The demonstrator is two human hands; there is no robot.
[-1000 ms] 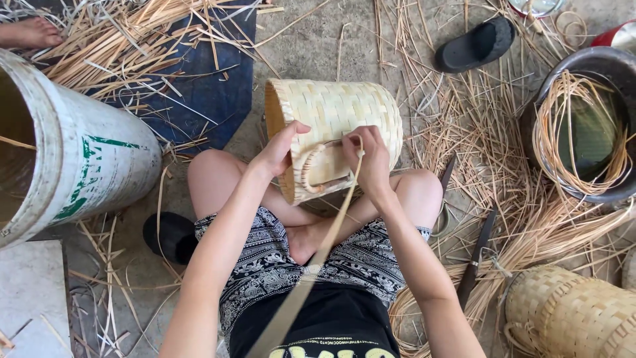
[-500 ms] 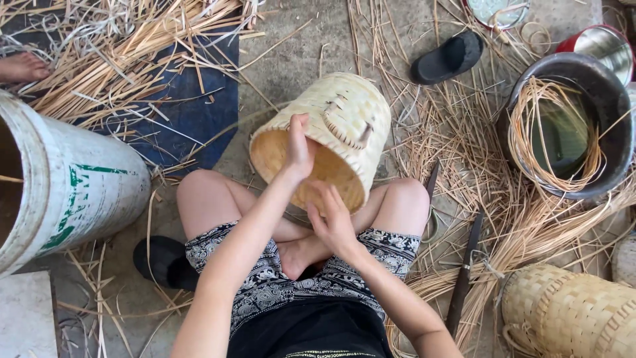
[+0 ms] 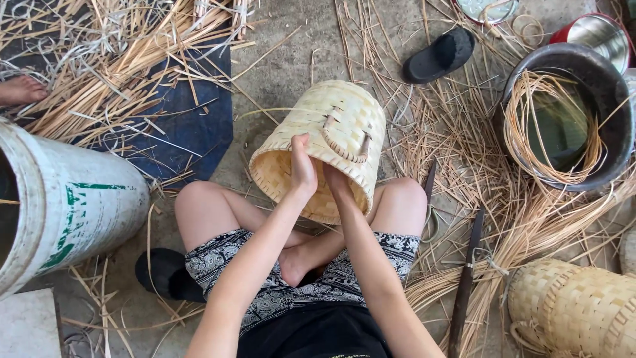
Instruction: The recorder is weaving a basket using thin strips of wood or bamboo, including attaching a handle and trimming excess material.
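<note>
A pale woven bamboo basket (image 3: pixel 331 126) lies tilted on its side against my crossed legs, its mouth facing me and a looped handle on its upper wall. My left hand (image 3: pixel 303 166) presses on the near rim, thumb up and fingers over the edge. My right hand (image 3: pixel 336 180) sits just beside it at the rim, its fingers reaching into the mouth and partly hidden. Both hands touch the basket and nearly touch each other.
A white bucket (image 3: pixel 73 205) lies at the left. At the right are a dark basin (image 3: pixel 616 132) of coiled strips, a finished basket (image 3: pixel 576 308) and a long knife (image 3: pixel 467 278). Also here: black slippers (image 3: pixel 440 54), a blue sheet (image 3: pixel 185 126), another person's foot (image 3: pixel 23 89).
The basket has tipped and turned so its mouth faces me more. The long strip seen a second ago is out of sight. Both hands have come together at the near rim.
</note>
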